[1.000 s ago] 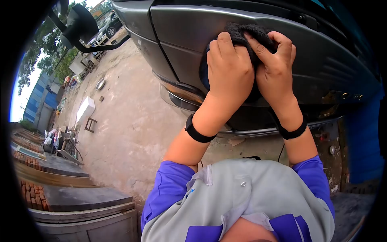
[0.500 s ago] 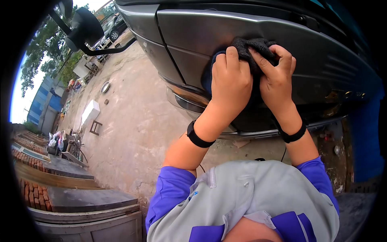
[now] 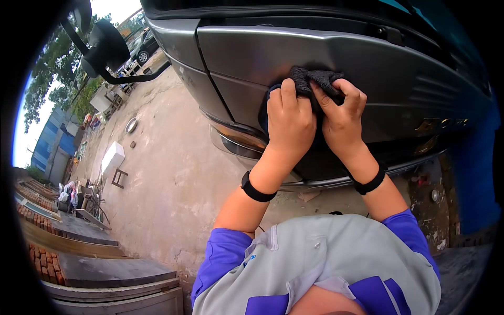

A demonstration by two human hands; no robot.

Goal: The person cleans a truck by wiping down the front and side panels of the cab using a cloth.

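Note:
A dark, fuzzy cloth point(image 3: 301, 79) is bunched up against the grey front panel point(image 3: 247, 58) of a large vehicle. My left hand point(image 3: 290, 116) is closed on the cloth's left part, knuckles up. Beside it, my right hand point(image 3: 344, 113) grips the other end, with the thumb reaching toward the left hand. Part of the cloth is hidden behind both hands. Each wrist wears a black band. Gold lettering point(image 3: 424, 126) shows on the panel to the right of my hands.
A black mirror point(image 3: 107, 46) on an arm juts out at the upper left. On the concrete ground point(image 3: 163, 178) are a white box point(image 3: 113, 157), a small stool point(image 3: 119, 178) and a metal basin point(image 3: 131, 125). Stacked bricks and slabs point(image 3: 100, 265) stand lower left.
Both hands and the cloth appear slightly lower and further left in view. The camera view has shifted a little too. The grip on the cloth stays the same.

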